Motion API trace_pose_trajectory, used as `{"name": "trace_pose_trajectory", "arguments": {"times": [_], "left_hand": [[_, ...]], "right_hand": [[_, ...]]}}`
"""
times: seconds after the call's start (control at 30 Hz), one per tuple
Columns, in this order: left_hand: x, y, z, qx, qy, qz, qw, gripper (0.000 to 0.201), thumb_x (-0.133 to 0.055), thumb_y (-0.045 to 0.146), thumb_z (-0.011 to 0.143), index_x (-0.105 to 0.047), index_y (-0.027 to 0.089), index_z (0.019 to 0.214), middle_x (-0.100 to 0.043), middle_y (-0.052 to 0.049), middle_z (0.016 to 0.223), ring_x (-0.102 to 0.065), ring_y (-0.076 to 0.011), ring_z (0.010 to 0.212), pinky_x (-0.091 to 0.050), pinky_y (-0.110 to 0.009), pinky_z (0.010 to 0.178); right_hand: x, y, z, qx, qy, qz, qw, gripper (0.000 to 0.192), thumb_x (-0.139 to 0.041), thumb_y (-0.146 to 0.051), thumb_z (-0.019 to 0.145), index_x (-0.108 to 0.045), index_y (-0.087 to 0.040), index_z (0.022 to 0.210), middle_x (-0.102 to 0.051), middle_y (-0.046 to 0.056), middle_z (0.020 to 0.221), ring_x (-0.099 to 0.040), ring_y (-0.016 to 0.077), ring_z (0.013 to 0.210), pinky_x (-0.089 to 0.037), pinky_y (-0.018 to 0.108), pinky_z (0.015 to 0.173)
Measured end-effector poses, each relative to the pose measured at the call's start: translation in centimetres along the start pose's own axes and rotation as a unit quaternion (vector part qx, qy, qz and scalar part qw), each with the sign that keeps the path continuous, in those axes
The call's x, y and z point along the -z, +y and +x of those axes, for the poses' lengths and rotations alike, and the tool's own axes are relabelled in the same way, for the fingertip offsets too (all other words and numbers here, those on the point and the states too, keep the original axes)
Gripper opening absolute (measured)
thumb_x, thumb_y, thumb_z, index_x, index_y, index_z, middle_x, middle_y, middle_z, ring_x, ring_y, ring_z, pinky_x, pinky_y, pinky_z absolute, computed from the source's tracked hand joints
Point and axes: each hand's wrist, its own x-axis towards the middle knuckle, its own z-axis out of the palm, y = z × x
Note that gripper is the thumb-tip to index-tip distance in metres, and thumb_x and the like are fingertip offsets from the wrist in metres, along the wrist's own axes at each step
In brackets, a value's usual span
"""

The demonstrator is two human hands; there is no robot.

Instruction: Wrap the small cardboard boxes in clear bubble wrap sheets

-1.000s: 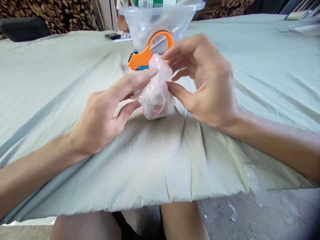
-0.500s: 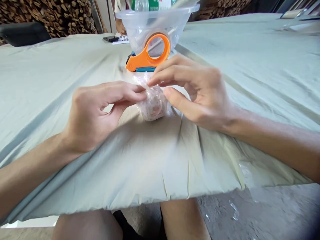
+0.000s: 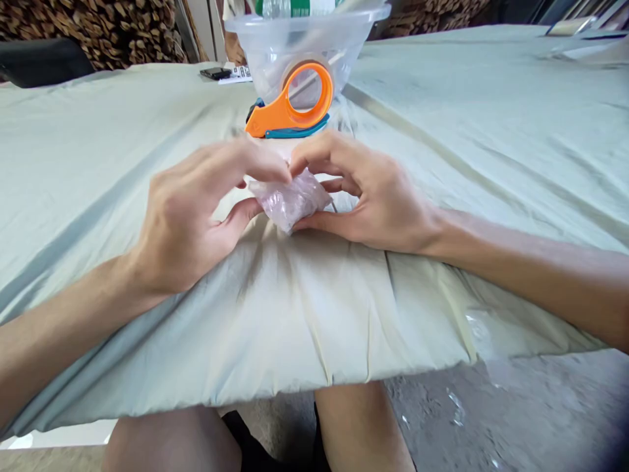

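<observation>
Both hands' grip hides bubble-wrapped bundle [image 3: 291,202] (contents unclear).

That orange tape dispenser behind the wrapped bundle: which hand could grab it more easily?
Probably the right hand: its fingers lie just below the tape dispenser, while the left hand sits further back, pinching the bubble-wrapped bundle.

Pale pink, clear-wrapped bundle [image 3: 291,198] on a sage-green cloth [image 3: 122,144]

Just beyond the grip: bright orange tape dispenser [image 3: 289,108], teal-edged, before a clear bowl [image 3: 304,39].
</observation>
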Motion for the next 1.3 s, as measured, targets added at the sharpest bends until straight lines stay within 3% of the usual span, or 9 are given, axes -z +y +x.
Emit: {"name": "trace_pose_trajectory", "arguments": {"times": [0.17, 0.3, 0.47, 0.63, 0.73, 0.9, 1.07, 1.17, 1.3], "left_hand": [[-0.1, -0.1, 0.1, 0.005, 0.028, 0.038, 0.999, 0.012, -0.076, 0.016, 0.102, -0.078, 0.028, 0.102, -0.084, 0.005, 0.098, -0.083, -0.0162, 0.097, -0.062, -0.030, 0.081], [-0.4, -0.7, 0.3, -0.015, 0.068, 0.063, 0.996, 0.014, -0.072, 0.017, 0.105, -0.081, 0.025, 0.099, -0.083, 0.003, 0.089, -0.080, -0.0140, 0.084, -0.054, -0.031, 0.066], [-0.3, -0.4, -0.5, -0.032, 0.050, 0.112, 0.992, 0.020, -0.072, 0.013, 0.104, -0.083, 0.027, 0.112, -0.089, 0.006, 0.113, -0.086, -0.0155, 0.106, -0.067, -0.025, 0.091], [0.1, 0.1, -1.1, -0.020, -0.006, 0.092, 0.996, 0.035, -0.063, 0.013, 0.104, -0.077, 0.027, 0.132, -0.082, 0.000, 0.139, -0.081, -0.0221, 0.130, -0.068, -0.033, 0.111], [-0.2, -0.1, -0.8, -0.018, -0.035, 0.072, 0.997, 0.029, -0.079, 0.031, 0.101, -0.073, 0.024, 0.128, -0.085, -0.006, 0.131, -0.083, -0.0261, 0.123, -0.070, -0.036, 0.105], [-1.1, -0.8, -0.2, 0.009, -0.043, 0.045, 0.998, 0.068, -0.096, 0.044, 0.088, -0.064, 0.025, 0.145, -0.079, -0.009, 0.136, -0.080, -0.0276, 0.120, -0.070, -0.036, 0.094], [-0.4, -1.5, 0.4, 0.075, -0.031, -0.087, 0.993, 0.016, -0.076, 0.036, 0.108, -0.083, 0.030, 0.121, -0.085, -0.002, 0.122, -0.079, -0.0217, 0.122, -0.068, -0.039, 0.107], [-0.1, -2.1, 0.6, 0.140, -0.071, -0.217, 0.964, 0.018, -0.074, 0.031, 0.109, -0.082, 0.029, 0.126, -0.084, -0.002, 0.132, -0.078, -0.0223, 0.129, -0.069, -0.038, 0.110], [-0.2, -2.3, 0.5, 0.196, -0.108, -0.318, 0.921, 0.024, -0.074, 0.033, 0.109, -0.074, 0.030, 0.133, -0.081, -0.005, 0.140, -0.082, -0.0216, 0.116, -0.071, -0.032, 0.089]], "right_hand": [[-0.6, -0.2, 0.1, -0.020, 0.017, 0.019, 0.999, 0.046, -0.092, -0.038, 0.082, -0.065, -0.030, 0.118, -0.073, 0.005, 0.137, -0.074, 0.0255, 0.116, -0.068, 0.042, 0.101], [-0.2, -0.5, 0.1, -0.045, -0.005, 0.030, 0.999, 0.045, -0.088, -0.033, 0.084, -0.067, -0.031, 0.123, -0.073, 0.006, 0.142, -0.074, 0.0278, 0.122, -0.066, 0.046, 0.107], [0.1, -0.3, 0.2, -0.038, -0.003, 0.067, 0.997, 0.037, -0.092, -0.040, 0.086, -0.069, -0.029, 0.112, -0.074, 0.004, 0.137, -0.075, 0.0276, 0.122, -0.067, 0.046, 0.104], [-0.2, 0.0, 0.5, -0.030, 0.044, 0.056, 0.997, 0.046, -0.102, -0.046, 0.078, -0.071, -0.027, 0.106, -0.076, 0.002, 0.122, -0.075, 0.0232, 0.105, -0.069, 0.041, 0.097], [-0.4, -0.3, 0.6, -0.026, 0.060, 0.030, 0.997, 0.046, -0.103, -0.049, 0.077, -0.071, -0.027, 0.102, -0.077, 0.002, 0.117, -0.075, 0.0239, 0.103, -0.068, 0.041, 0.098], [0.0, -1.8, 0.4, -0.049, 0.047, -0.024, 0.997, 0.037, -0.091, -0.057, 0.092, -0.074, -0.026, 0.104, -0.079, 0.005, 0.118, -0.076, 0.0257, 0.104, -0.067, 0.044, 0.100], [0.6, -2.4, 0.3, -0.045, 0.019, -0.024, 0.999, 0.029, -0.083, -0.051, 0.100, -0.071, -0.026, 0.106, -0.075, 0.005, 0.132, -0.076, 0.0257, 0.111, -0.066, 0.044, 0.104], [0.4, -2.0, 0.3, -0.036, 0.003, -0.011, 0.999, 0.024, -0.081, -0.043, 0.100, -0.068, -0.026, 0.110, -0.076, 0.004, 0.128, -0.076, 0.0246, 0.111, -0.067, 0.042, 0.102], [-0.2, -1.7, 0.0, 0.027, 0.029, -0.029, 0.999, 0.016, -0.078, -0.034, 0.099, -0.066, -0.026, 0.107, -0.073, 0.005, 0.125, -0.072, 0.0233, 0.116, -0.065, 0.039, 0.102]]}}
